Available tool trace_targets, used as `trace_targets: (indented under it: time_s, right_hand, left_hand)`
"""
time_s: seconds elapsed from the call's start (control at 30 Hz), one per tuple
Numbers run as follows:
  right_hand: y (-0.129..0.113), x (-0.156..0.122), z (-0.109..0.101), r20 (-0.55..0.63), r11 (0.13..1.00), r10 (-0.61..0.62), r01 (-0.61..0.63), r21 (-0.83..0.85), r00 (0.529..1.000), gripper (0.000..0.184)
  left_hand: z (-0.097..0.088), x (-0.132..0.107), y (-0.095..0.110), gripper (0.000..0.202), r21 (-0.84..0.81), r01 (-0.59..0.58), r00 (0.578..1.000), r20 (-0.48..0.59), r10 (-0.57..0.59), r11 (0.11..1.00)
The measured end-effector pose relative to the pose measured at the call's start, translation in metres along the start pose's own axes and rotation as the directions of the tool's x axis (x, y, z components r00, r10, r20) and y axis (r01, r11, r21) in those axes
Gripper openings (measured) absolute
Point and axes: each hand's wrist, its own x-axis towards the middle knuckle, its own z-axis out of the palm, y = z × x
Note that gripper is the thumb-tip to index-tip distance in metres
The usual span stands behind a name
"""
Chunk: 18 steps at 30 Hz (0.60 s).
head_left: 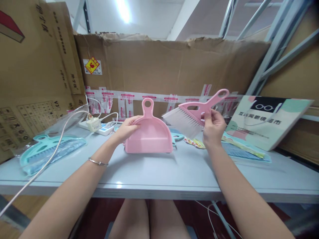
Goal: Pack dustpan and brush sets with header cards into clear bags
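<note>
My left hand (129, 128) grips the upper left edge of a pink dustpan (149, 134), which is upright with its handle pointing up and its open side facing me. To the right, my right hand (213, 126) is closed around the body of a pink hand brush (199, 107). Its pale bristles slant down to the left and its looped handle points up to the right. The brush is apart from the dustpan, raised above the table. Part of a turquoise piece (177, 136) shows behind the dustpan, mostly hidden.
A bagged turquoise dustpan set (37, 152) lies at the left, crossed by a white cable (53, 153). Another blue-bristled set (239, 151) is at the right, before a leaning printed board (264, 116). A power strip (101, 128) and cardboard (159, 66) stand behind.
</note>
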Motion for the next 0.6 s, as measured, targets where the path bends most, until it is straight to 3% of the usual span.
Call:
trace_targets:
  time_s: [0.1, 0.2, 0.3, 0.43, 0.5, 0.6]
  right_hand:
    - [-0.011, -0.001, 0.002, 0.171, 0.979, 0.115, -0.141, 0.146, 0.979, 0.032]
    - [-0.021, -0.008, 0.004, 0.391, 0.953, 0.186, -0.263, 0.153, 0.901, 0.035]
    - [-0.028, -0.023, 0.011, 0.512, 0.948, 0.221, -0.306, 0.088, 0.83, 0.037]
    - [-0.032, -0.055, 0.028, 0.611, 0.975, 0.206, -0.215, -0.06, 0.764, 0.028]
    - [-0.034, -0.071, 0.036, 0.58, 0.989, 0.148, -0.121, -0.085, 0.801, 0.022]
    - [-0.038, -0.085, 0.042, 0.513, 0.974, -0.003, 0.119, -0.193, 0.859, 0.016]
  left_hand:
    - [0.004, 0.0, 0.0, 0.046, 0.025, 0.009, 1.0, 0.005, -0.009, 1.0]
    - [0.007, -0.001, -0.001, 0.046, 0.038, 0.035, 0.999, 0.011, -0.036, 0.999]
    - [0.011, 0.0, -0.002, 0.048, 0.04, 0.038, 0.999, 0.02, -0.039, 0.998]
    - [0.021, 0.001, -0.003, 0.043, 0.071, -0.012, 1.0, -0.008, 0.012, 0.997]
    - [0.026, 0.002, -0.002, 0.036, 0.097, -0.042, 0.999, -0.026, 0.045, 0.994]
    - [0.031, 0.0, -0.001, 0.034, 0.085, -0.089, 0.995, -0.039, 0.092, 0.992]
